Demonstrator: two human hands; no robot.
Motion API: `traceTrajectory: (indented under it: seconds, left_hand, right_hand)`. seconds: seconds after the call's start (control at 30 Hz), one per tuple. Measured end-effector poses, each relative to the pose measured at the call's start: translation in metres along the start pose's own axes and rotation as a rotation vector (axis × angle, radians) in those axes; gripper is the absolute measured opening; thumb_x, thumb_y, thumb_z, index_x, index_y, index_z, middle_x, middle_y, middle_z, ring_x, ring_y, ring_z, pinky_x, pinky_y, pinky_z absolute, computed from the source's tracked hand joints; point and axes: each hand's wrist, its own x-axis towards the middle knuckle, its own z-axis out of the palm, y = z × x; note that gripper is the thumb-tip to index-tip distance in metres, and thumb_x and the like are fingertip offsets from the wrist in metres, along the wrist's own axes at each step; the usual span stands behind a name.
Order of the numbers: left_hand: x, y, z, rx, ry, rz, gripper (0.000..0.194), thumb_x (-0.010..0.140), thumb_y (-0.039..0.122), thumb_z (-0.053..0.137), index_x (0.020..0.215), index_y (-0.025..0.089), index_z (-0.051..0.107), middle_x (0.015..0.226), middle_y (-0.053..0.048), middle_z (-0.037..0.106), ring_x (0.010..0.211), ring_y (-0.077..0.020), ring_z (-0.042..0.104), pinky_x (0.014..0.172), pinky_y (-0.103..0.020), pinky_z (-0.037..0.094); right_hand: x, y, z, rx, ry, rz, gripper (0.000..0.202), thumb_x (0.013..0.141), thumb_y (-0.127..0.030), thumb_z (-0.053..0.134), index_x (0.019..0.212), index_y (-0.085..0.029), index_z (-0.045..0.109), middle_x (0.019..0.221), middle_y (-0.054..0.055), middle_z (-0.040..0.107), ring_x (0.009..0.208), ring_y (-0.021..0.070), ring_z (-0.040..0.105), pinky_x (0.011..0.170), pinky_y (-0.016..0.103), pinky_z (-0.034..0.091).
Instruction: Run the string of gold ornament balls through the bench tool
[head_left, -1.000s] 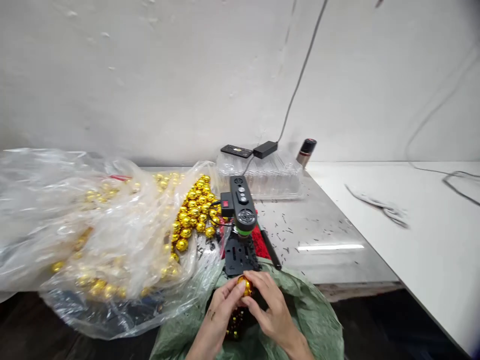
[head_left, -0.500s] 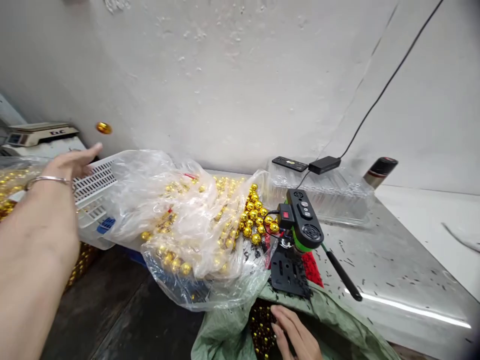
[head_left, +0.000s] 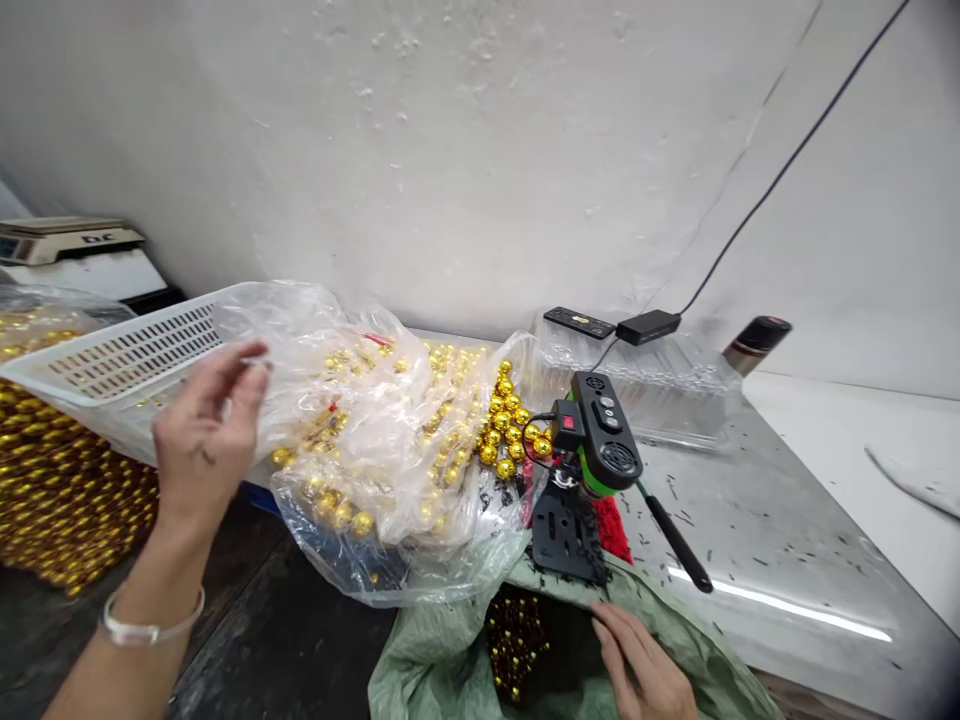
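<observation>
The left hand is hovering at centre left, in front of the white basket, its fingers curving loosely toward the upper right with the thumb standing apart from them. The right hand is resting at lower right on the rim of the green sack, its fingers lying close together and pointing to the upper left; whether they are pinching the cloth I cannot tell.

The sack's mouth is gaping upward at bottom centre, and golden balls are showing inside; being round, they are pointing no particular way. The basket's far rim is running lengthwise from the left edge, rising toward the right.

The left hand is covering part of the basket, and the clear plastic bag is veiling its right end. Shadow is hiding the sack's depth, the bottom edge is cutting off its lower part and the right wrist, and blur is softening the left fingertips.
</observation>
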Motion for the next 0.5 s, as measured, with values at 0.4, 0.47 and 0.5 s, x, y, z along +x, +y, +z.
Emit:
traceTrajectory:
  seconds: [0.4,0.47,0.5]
  left_hand:
    - [-0.193,0.02,0.197,-0.055,-0.789,-0.011,0.035,0.094,0.019,0.051,0.125,0.014,0.065,0.131,-0.019,0.065,0.124,-0.0302,0.061,0.109,-0.047,0.046]
    - [-0.189,0.014,0.22,0.093,-0.861,-0.001,0.035,0.094,0.018,0.052,0.127,0.01,0.063,0.127,-0.022,0.065,0.12,-0.032,0.062,0.104,-0.046,0.047]
    - [-0.186,0.012,0.228,0.141,-0.894,0.011,0.035,0.094,0.018,0.053,0.127,0.01,0.062,0.123,-0.023,0.066,0.117,-0.0326,0.063,0.102,-0.045,0.047]
  right_hand:
    - [0.025,-0.004,-0.035,0.012,0.271,0.387,0.027,0.095,-0.023,0.057,0.122,-0.022,0.063,0.102,0.007,0.076,0.075,0.0142,0.073,0.067,0.024,0.062]
    - [0.034,-0.005,-0.034,0.035,0.333,0.423,0.034,0.095,-0.022,0.057,0.129,-0.022,0.059,0.105,0.007,0.074,0.071,0.0128,0.071,0.066,0.025,0.061]
    - [0.04,-0.006,-0.033,0.043,0.355,0.421,0.036,0.094,-0.021,0.058,0.131,-0.023,0.058,0.107,0.008,0.072,0.072,0.0126,0.069,0.066,0.025,0.061]
